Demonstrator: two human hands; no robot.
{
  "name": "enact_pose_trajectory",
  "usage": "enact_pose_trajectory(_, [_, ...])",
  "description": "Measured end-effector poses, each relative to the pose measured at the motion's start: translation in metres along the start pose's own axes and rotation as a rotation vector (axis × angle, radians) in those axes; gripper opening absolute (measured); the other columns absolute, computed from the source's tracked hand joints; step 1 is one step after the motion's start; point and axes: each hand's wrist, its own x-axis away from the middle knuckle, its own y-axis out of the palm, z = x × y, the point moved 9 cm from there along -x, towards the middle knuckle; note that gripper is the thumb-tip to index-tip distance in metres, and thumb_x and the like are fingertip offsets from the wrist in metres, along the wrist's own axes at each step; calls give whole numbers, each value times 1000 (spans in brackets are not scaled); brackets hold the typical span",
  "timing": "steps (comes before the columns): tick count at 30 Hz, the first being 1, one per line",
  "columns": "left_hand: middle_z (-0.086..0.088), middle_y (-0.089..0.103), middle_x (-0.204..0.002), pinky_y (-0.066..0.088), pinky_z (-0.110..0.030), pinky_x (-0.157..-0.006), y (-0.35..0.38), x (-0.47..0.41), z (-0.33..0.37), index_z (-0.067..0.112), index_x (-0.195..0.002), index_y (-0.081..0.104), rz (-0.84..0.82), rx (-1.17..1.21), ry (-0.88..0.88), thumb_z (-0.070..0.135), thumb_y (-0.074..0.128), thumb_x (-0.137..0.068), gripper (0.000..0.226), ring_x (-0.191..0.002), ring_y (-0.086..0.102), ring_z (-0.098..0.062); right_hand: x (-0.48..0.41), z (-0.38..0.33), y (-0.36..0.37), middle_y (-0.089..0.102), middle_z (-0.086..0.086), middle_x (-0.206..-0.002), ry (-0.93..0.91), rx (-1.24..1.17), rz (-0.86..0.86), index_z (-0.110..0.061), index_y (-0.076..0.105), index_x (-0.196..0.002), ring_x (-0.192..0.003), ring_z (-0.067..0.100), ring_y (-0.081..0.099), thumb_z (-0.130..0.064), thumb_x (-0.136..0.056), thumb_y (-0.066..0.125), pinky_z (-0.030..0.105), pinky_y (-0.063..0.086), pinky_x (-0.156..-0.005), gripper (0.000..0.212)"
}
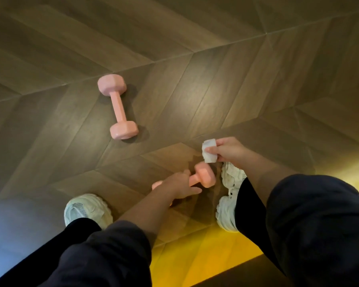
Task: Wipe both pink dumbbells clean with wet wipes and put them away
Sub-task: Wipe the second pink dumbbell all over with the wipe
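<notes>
Early, I judge: right hand (228, 151) pinches a folded wipe (210, 151) above the near dumbbell (205, 176), left hand (179, 186) lies over its handle, grip unclear; far dumbbell (117, 106) lies mid-floor (216, 79), neither stowed.

A brown wooden floor (216, 90) laid in a chevron pattern fills the view. One pink dumbbell (119, 107) lies flat on it, well ahead of two white sneakers (87, 208) that stand on the boards. Between the sneakers is a second pink dumbbell (205, 177), partly covered by the left hand (178, 186); whether it rests on the floor cannot be told. A yellow band (216, 257) crosses the floor's near edge.
</notes>
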Motion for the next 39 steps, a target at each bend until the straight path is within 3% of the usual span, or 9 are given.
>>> enact_pose_trajectory(11, [-9,58,-132,47,-41,-96,-29,19,7,17,-142,42,98,126,45,61,40,-97,63,-112,58,-25,-7,-32,3,64,17,-123,-59,-170,2,0,58,-129,-112,28,64,-5,-88,70,43,54,-96,43])
enact_pose_trajectory(14, [-10,56,-138,44,-39,-97,-80,57,19,18,-142,43,226,124,99,61,41,-97,62,-119,57,-29,17,-89,-9,66,17,-117,-181,-214,-14,1,60,-124,-94,23,68,-3,-89,68,32,56,-81,36])
enact_pose_trajectory(16, [-14,58,-135,44,-40,-96,-119,91,31,16,-135,47,314,69,133,60,40,-97,58,-116,57,-32,51,-139,-17,69,12,-103,-303,-184,-43,-3,63,-119,-79,14,66,-3,-90,66,27,55,-73,29])
enact_pose_trajectory(18, [-15,60,-129,43,-38,-90,-159,137,46,14,-127,49,402,38,162,59,40,-97,55,-111,57,-34,99,-186,-23,70,5,-93,-438,-126,-86,-7,67,-109,-80,14,67,-4,-90,66,31,56,-82,19])
enact_pose_trajectory(25, [0,64,-104,47,-41,-90,-223,323,92,17,-111,54,668,56,217,85,34,-74,80,-99,60,-26,296,-254,-39,72,11,-102,-805,-215,-271,-8,65,-106,-95,25,71,-3,-96,56,37,58,-87,15])
enact_pose_trajectory(30, [-9,68,-100,50,-45,-91,-208,393,99,13,-102,55,777,183,299,90,34,-68,87,-93,65,-26,352,-218,-27,75,6,-101,-704,-735,-475,-9,62,-112,-95,20,71,-3,-99,40,32,55,-82,27])
enact_pose_trajectory(33, [-8,68,-95,53,-39,-77,-198,403,99,11,-104,56,836,281,346,83,39,-80,78,-77,60,-18,346,-191,-14,73,12,-106,-542,-1061,-488,-5,61,-114,-95,27,71,-7,-97,37,38,55,-84,29])
enact_pose_trajectory(36, [0,65,-86,48,-25,-65,-193,404,98,14,-101,57,894,399,378,75,39,-85,65,-70,57,-10,340,-182,-5,69,15,-119,-446,-1168,-469,-5,59,-126,-102,32,70,-40,-99,43,39,53,-87,47])
enact_pose_trajectory(39, [5,65,-83,47,-30,-69,-190,398,83,22,-96,58,944,520,405,80,41,-82,62,-68,56,-10,336,-189,-6,70,18,-119,-425,-1149,-477,-7,59,-127,-108,32,69,-58,-93,50,45,49,-98,62])
